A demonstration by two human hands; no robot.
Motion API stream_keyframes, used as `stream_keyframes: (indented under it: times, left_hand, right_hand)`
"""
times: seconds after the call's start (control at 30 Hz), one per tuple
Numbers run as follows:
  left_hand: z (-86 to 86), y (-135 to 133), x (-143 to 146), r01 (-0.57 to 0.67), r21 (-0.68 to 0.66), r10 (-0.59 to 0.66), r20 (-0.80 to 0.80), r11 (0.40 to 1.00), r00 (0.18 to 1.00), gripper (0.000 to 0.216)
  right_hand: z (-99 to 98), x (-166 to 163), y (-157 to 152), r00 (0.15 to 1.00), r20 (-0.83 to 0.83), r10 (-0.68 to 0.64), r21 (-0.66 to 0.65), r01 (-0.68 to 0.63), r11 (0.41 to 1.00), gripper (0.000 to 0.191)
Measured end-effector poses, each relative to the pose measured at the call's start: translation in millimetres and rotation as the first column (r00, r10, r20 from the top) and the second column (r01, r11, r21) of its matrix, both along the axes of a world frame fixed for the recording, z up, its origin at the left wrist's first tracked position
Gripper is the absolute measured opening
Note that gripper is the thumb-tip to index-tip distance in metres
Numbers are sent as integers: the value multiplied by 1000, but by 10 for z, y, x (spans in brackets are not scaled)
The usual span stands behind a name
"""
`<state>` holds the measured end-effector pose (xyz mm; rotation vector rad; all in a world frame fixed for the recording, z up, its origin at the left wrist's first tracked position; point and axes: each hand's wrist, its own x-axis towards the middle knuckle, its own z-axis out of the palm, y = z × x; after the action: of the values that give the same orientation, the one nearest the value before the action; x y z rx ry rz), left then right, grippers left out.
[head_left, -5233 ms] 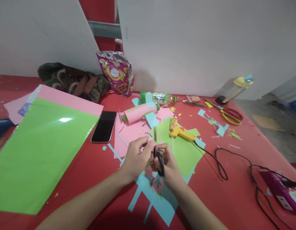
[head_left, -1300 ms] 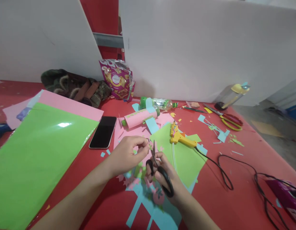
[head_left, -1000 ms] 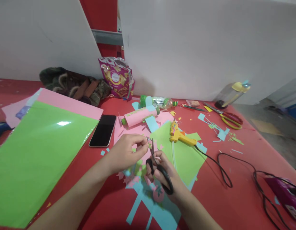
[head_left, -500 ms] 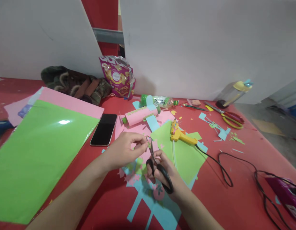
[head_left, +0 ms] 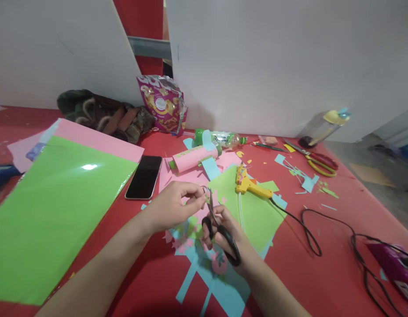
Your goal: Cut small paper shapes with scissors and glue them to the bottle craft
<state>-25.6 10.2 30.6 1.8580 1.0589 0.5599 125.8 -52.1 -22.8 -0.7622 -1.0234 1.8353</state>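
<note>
My right hand point(head_left: 225, 226) is closed on black-handled scissors point(head_left: 227, 242), fingers through the loops, blades pointing up and away. Close beside the blades, my left hand point(head_left: 179, 204) pinches a small thin strip point(head_left: 204, 189), pale and curled at its end; its exact kind is too small to tell. Beneath both hands lie pink, green and blue paper scraps. A pink round paper piece with a dark leaf-like shape point(head_left: 219, 263) sits below the scissors on blue paper point(head_left: 228, 293). Just right of the hands, a yellow glue gun point(head_left: 251, 187) rests on green paper point(head_left: 259, 233).
A phone point(head_left: 144, 177) and large green sheets point(head_left: 68, 211) lie left. Behind are a snack bag point(head_left: 162, 105), a plastic bottle point(head_left: 223, 138) and a pink paper roll point(head_left: 192, 158). Larger scissors point(head_left: 314, 160) and a clear bottle point(head_left: 322, 127) are at right, near a black cord point(head_left: 309, 235).
The hands stay nearly in place. The scissor blades have shifted slightly right and look a little more closed beside the strip. The whole view has moved very slightly.
</note>
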Motion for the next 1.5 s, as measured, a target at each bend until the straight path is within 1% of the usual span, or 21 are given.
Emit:
stream_keyframes:
  times: [0.3,0.7,1.0,1.27,1.5]
  left_hand:
    - [14,-2,2,1,-2,-1,0,1000,1000,23]
    - [38,15,-22,30,-60,-27,37,998,999,23]
    - [79,15,-20,51,-92,-52,-1,994,999,24]
    - [72,28,-54,68,-129,-73,-30,989,997,24]
    - [76,25,-67,57,-143,-65,-50,988,997,25]
  right_hand:
    - [22,2,-6,1000,20,-2,-12,2,1000,45]
    - [15,-4,-8,1000,30,-7,-23,7,1000,45]
    - [19,1,-1,999,33,24,-28,-23,999,47]
    - [65,2,-3,998,56,20,-23,-19,1000,45]
    - [63,-3,-11,998,54,28,-32,-26,999,45]
